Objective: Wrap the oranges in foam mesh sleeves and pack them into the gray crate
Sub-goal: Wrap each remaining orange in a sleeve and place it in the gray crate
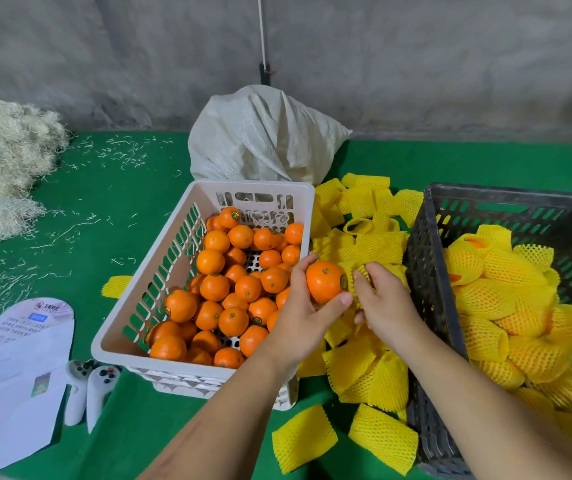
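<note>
My left hand (pixel 307 313) grips a bare orange (pixel 324 281) between the two crates. Beside it, my right hand (pixel 383 301) pinches the rim of a yellow foam mesh sleeve (pixel 362 271), whose edge touches the orange. A white crate (pixel 160 271) at centre-left holds several unwrapped oranges (pixel 239 282). The gray crate (pixel 423 271) on the right holds several oranges wrapped in yellow sleeves (pixel 499 292). Loose empty sleeves (pixel 374 372) lie piled on the green table between the crates.
A white woven sack (pixel 263 136) stands behind the white crate. A heap of pale straw-like shreds (pixel 4 157) lies at far left. Printed paper sheets (pixel 18 375) and two white controllers (pixel 90 389) lie at lower left. A gray wall closes the back.
</note>
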Available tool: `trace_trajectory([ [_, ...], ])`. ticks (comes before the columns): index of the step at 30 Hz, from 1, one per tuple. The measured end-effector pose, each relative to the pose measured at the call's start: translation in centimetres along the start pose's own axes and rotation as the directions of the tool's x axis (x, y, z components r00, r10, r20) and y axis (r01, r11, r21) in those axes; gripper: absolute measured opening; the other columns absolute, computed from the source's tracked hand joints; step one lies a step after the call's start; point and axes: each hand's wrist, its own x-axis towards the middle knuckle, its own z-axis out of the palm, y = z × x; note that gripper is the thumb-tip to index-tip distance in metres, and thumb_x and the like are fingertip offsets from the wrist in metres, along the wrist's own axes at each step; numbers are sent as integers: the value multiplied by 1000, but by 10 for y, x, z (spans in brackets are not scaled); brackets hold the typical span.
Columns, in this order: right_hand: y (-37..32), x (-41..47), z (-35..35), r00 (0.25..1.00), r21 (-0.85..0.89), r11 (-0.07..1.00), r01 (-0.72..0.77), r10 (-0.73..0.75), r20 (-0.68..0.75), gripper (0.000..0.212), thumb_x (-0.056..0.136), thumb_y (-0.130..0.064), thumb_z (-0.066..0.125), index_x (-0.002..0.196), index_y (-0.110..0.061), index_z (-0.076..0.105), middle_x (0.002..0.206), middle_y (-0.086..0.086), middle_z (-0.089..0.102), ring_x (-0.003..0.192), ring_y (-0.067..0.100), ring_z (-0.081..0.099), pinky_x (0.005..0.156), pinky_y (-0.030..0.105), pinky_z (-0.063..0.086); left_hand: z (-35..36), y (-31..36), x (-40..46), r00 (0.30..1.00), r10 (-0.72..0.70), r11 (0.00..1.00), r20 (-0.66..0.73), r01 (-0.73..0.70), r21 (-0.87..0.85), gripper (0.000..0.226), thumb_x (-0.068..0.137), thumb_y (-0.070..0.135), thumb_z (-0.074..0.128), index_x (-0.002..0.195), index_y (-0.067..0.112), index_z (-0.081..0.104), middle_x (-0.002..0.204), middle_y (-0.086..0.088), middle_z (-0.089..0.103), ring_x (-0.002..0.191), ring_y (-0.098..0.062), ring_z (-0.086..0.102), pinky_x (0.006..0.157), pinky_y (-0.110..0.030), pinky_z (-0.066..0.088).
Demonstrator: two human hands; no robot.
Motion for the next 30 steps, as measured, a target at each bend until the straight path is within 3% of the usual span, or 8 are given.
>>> trace_trajectory([
  [3, 1, 1, -3, 993, -59, 998, 3, -10, -116, 15, 101, -22, 61, 115, -22, 59, 96, -3, 64, 72, 18, 68, 60, 30, 53, 1, 2, -2, 1000, 3, 1000, 14, -3, 11, 78, 87, 41, 87, 149, 50, 40, 142, 4, 56, 120, -15, 68, 101, -40, 59],
  [6, -1, 3, -6, 984, -85, 996, 19, -34, -175, 20, 96, -15, 69, 114, -18, 62, 103, -1, 63, 93, 22, 62, 80, 36, 54, 5, 5, -5, 996, -29, 999, 78, 31, -22, 66, 85, 34, 87, 141, 44, 53, 134, 1, 62, 111, -18, 72, 96, -41, 61],
  [12, -2, -2, -3, 996, -106, 993, 42, -50, -77, 16, 94, -3, 61, 103, -17, 62, 100, 3, 62, 93, 24, 61, 77, 37, 54, -4, 20, 0, 950, -162, 986, 268, 167, 3, 76, 80, 21, 77, 150, 20, 48, 122, -14, 64, 88, -24, 70, 79, -32, 59],
  [15, -3, -2, -4, 996, -77, 996, 54, -59, -64, 19, 95, -3, 60, 106, -19, 64, 101, 5, 64, 93, 25, 62, 78, 37, 55, -3, 18, 0, 956, -163, 986, 245, 165, 12, 72, 82, 25, 77, 148, 15, 52, 113, -14, 68, 88, -24, 70, 79, -33, 60],
  [20, -4, 3, -8, 992, 86, 994, 61, -51, -117, 7, 96, -19, 69, 99, -24, 66, 77, -5, 62, 66, 14, 55, 56, 28, 43, 8, 3, 0, 999, 29, 999, -38, -28, 20, 52, 87, 32, 85, 131, 39, 58, 116, 9, 70, 96, -11, 73, 77, -24, 58],
  [24, -8, -3, -9, 985, 142, 976, 162, -153, -78, 28, 96, -10, 67, 117, -29, 70, 108, -12, 70, 98, 9, 67, 85, 34, 58, 16, -1, 5, 963, 209, 974, -170, -188, 127, 67, 85, 29, 89, 128, 39, 38, 121, 13, 54, 97, -12, 69, 74, -30, 60],
  [28, -7, -6, -8, 948, 6, 951, 308, -307, -86, 33, 98, -7, 63, 124, -24, 72, 116, -11, 67, 105, 12, 65, 90, 36, 58, 11, 2, 12, 988, 54, 998, -142, -52, 22, 96, 81, 50, 87, 150, 53, 20, 154, -8, 39, 134, -34, 57, 104, -55, 56],
  [30, -8, -6, -8, 925, -29, 933, 360, -360, -117, 34, 98, -4, 62, 124, -22, 73, 116, -11, 66, 103, 10, 64, 88, 35, 58, 1, 2, 12, 1000, -22, 999, -8, 22, -26, 96, 82, 50, 85, 152, 65, 21, 159, 4, 29, 141, -23, 51, 111, -47, 52],
])
